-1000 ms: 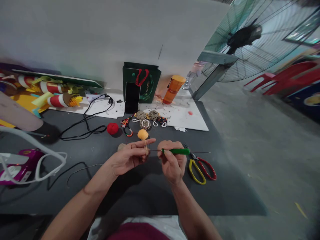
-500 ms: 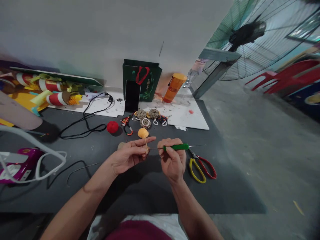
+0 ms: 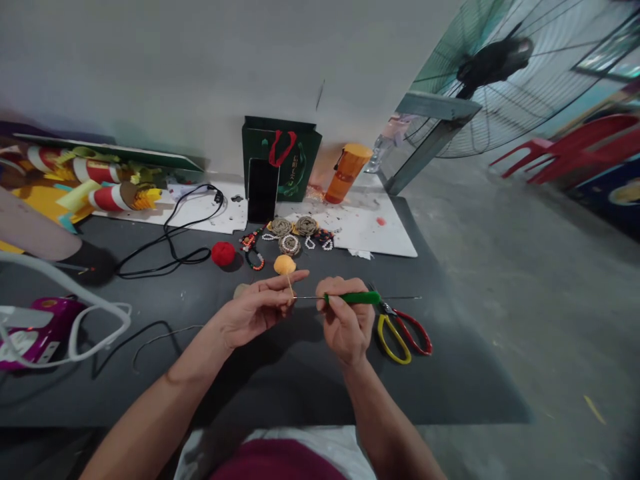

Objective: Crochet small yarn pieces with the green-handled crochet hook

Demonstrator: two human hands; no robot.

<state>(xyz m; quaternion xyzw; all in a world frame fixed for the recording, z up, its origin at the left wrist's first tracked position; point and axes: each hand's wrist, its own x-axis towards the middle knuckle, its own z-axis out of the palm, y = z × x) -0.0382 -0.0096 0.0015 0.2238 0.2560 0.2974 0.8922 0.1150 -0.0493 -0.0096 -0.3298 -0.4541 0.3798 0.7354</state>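
In my right hand (image 3: 346, 323) is a green-handled crochet hook (image 3: 355, 298), its thin metal shaft pointing left and another thin metal end sticking out to the right. My left hand (image 3: 263, 303) pinches yellow yarn (image 3: 291, 285) at the hook's tip, with the index finger stretched out under the strand. What work sits between those fingertips is too small to make out. The strand runs up toward a yellow yarn ball (image 3: 285, 265) just beyond the fingers. A red yarn ball (image 3: 223, 253) lies to its left. Scissors (image 3: 400, 330) with one yellow and one red handle rest beside my right hand.
Coiled rope pieces with beads (image 3: 289, 245) lie behind the yellow ball. Farther back stand a phone (image 3: 263, 190), a green paper bag (image 3: 305, 167) and an orange bottle (image 3: 345, 175). A black cable (image 3: 173, 243) and a purple device (image 3: 43, 330) are at left; a fan (image 3: 493, 67) stands right.
The hook has shifted slightly to the right in my right hand. My left hand keeps its pinch on the yarn. The whole view has drifted a little.
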